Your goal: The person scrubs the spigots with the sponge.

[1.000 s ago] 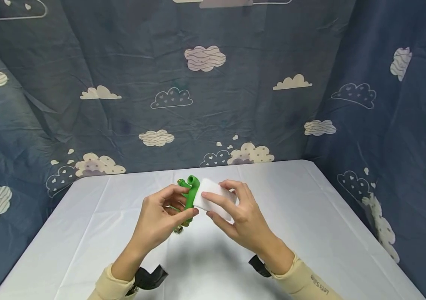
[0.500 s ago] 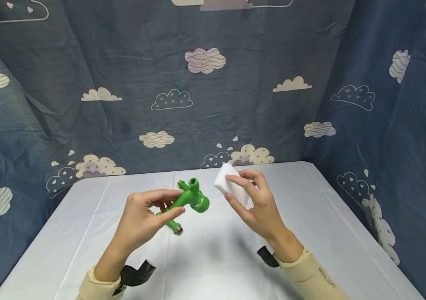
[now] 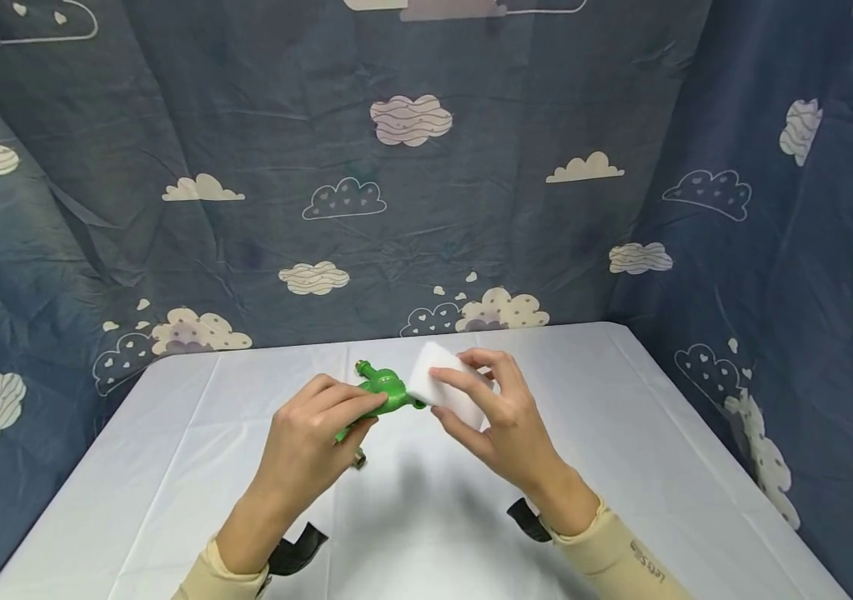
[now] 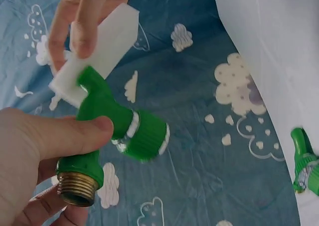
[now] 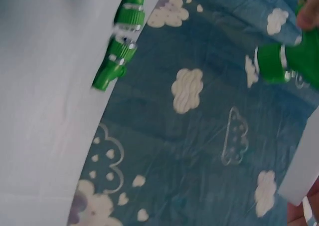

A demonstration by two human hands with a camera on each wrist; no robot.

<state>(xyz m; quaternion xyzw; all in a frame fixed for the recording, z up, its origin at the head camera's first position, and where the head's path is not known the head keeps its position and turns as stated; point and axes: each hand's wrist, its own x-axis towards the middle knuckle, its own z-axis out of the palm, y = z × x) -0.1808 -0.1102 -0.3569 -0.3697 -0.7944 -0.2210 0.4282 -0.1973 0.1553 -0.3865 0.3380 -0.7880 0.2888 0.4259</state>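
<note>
A green tap (image 3: 388, 388) with a brass threaded end is held above the table by my left hand (image 3: 306, 433), pinched between thumb and fingers. In the left wrist view the tap (image 4: 102, 106) lies across the fingers, its ribbed green collar pointing right. My right hand (image 3: 504, 425) grips a white sponge (image 3: 447, 385) between thumb and fingers. One end of that sponge (image 4: 99, 54) meets the tap's spout in the left wrist view. In the right wrist view, the tap (image 5: 304, 61) and the sponge (image 5: 301, 161) show only partly, at the right edge.
Other green tap-like pieces (image 5: 114, 61) lie on the white-covered table (image 5: 45, 111), partly behind the held tap in the head view. One such piece (image 4: 302, 158) shows at the right of the left wrist view. A blue cloud-print curtain (image 3: 351, 242) surrounds the table.
Half a second ago the sponge was apart from the tap, higher and to the right; now they are together again. The left hand has turned the tap, and its palm now faces further down.
</note>
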